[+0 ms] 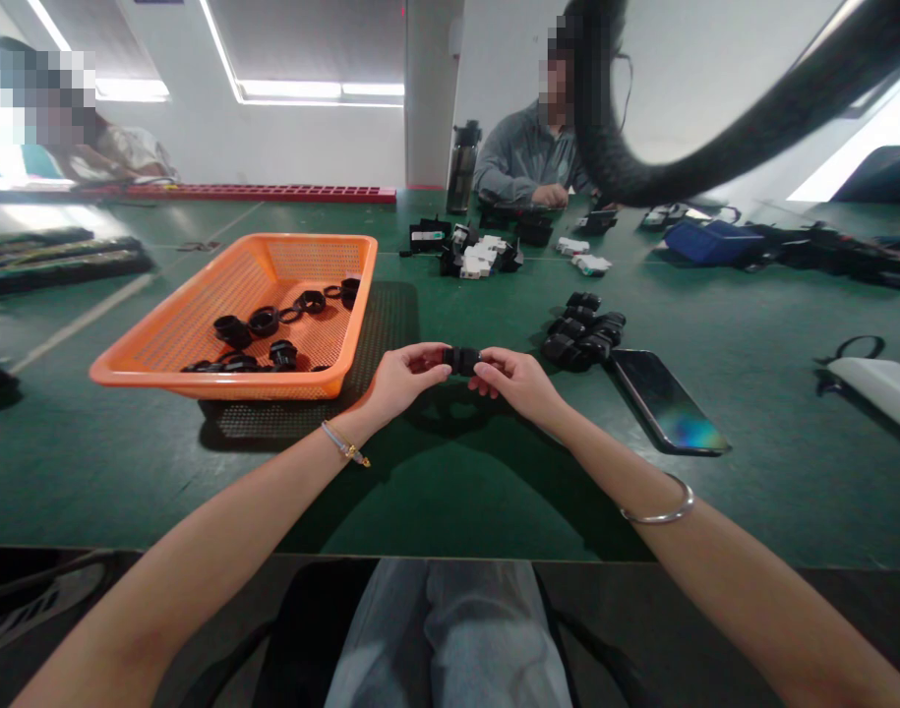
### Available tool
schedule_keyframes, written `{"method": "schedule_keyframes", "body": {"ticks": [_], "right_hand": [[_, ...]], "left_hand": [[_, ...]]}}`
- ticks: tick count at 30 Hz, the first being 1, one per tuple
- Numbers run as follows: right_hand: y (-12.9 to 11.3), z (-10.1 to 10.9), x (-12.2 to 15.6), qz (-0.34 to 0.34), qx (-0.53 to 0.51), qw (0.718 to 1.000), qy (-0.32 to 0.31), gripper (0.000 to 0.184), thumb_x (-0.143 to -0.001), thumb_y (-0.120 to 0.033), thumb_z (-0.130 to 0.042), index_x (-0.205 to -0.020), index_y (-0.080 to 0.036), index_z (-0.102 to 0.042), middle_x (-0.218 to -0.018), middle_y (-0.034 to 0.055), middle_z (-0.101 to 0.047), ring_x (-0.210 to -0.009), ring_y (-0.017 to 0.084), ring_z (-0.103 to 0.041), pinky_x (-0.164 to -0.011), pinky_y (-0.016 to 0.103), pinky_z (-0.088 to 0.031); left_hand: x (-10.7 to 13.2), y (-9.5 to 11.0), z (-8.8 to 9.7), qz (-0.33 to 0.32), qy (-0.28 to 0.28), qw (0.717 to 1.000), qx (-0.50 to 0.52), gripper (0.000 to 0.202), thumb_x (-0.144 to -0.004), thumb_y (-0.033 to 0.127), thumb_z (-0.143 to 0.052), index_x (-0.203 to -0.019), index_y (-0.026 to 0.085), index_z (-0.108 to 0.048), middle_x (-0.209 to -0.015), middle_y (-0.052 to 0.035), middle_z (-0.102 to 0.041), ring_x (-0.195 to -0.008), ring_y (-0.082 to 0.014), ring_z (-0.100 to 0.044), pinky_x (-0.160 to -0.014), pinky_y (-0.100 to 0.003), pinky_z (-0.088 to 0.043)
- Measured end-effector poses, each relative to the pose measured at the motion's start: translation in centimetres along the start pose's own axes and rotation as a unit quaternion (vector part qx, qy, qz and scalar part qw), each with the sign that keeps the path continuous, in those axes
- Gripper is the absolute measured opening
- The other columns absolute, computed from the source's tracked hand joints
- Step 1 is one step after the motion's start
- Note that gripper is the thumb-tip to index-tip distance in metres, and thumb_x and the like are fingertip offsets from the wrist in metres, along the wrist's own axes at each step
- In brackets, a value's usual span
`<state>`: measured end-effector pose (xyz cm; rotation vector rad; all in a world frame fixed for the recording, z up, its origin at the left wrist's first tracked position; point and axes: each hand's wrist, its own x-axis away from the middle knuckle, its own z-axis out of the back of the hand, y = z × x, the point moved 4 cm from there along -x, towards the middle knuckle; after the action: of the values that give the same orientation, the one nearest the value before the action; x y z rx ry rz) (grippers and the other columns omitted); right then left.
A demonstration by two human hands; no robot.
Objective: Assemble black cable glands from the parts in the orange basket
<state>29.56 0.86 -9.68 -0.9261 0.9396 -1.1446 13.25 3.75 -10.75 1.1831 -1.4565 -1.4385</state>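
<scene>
Above the table [774, 511] — left hand [406, 379], right hand [521, 383], fingertip grip on black fitting [462, 362].

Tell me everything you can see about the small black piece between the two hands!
The small black, roughly cylindrical piece looks like plastic, with a ridged-looking middle. It is held sideways over the green tabletop, the left hand pinching one end, the right hand the other. Fine details are too small to tell.
</scene>
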Motion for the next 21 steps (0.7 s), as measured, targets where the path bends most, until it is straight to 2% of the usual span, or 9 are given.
{"method": "schedule_keyframes", "body": {"ticks": [5, 11, 16, 21], "right_hand": [[-0.10, 0.01, -0.03, 0.017, 0.015, 1.000, -0.009, 0.029, -0.073, -0.048, -0.056, -0.070, -0.018, -0.057, -0.057, 0.0012, -0.063, -0.047, 0.010, -0.053, -0.045, 0.022, -0.042], [0.00, 0.02, -0.11, 0.024, 0.040, 0.999, -0.012, 0.048, -0.075, -0.063, -0.050, -0.060, -0.018, -0.056, -0.053, 0.0032, -0.063, -0.042, 0.010, -0.049, -0.043, 0.023, -0.038], [0.12, -0.05, -0.09, 0.022, 0.037, 0.999, -0.020, 0.063, -0.070, -0.077, -0.043, -0.055, -0.017, -0.056, -0.047, 0.0041, -0.061, -0.038, 0.010, -0.047, -0.039, 0.023, -0.036], [0.42, -0.11, -0.04, -0.002, 0.004, 1.000, -0.023, 0.067, -0.066, -0.081, -0.044, -0.055, -0.017, -0.057, -0.044, 0.0049, -0.061, -0.036, 0.010, -0.048, -0.037, 0.023, -0.035]], "left_hand": [[0.03, 0.00, -0.04, -0.011, -0.011, 1.000, -0.017, 0.036, -0.056, 0.020, -0.074, -0.091, 0.014, -0.071, -0.083, -0.0035, -0.071, -0.079, -0.0147, -0.064, -0.085, -0.033, -0.050], [-0.02, 0.03, -0.17, -0.013, -0.021, 0.999, -0.032, 0.036, -0.057, 0.018, -0.073, -0.092, 0.013, -0.070, -0.082, -0.0032, -0.071, -0.077, -0.0140, -0.064, -0.084, -0.032, -0.050], [-0.01, 0.10, -0.27, -0.012, -0.030, 0.999, -0.034, 0.036, -0.055, 0.016, -0.073, -0.091, 0.013, -0.069, -0.080, -0.0026, -0.070, -0.075, -0.0125, -0.063, -0.082, -0.031, -0.051], [0.07, 0.16, -0.35, -0.013, -0.036, 0.999, -0.038, 0.036, -0.056, 0.017, -0.072, -0.091, 0.013, -0.069, -0.079, -0.0021, -0.070, -0.074, -0.0125, -0.063, -0.081, -0.030, -0.051]]}}
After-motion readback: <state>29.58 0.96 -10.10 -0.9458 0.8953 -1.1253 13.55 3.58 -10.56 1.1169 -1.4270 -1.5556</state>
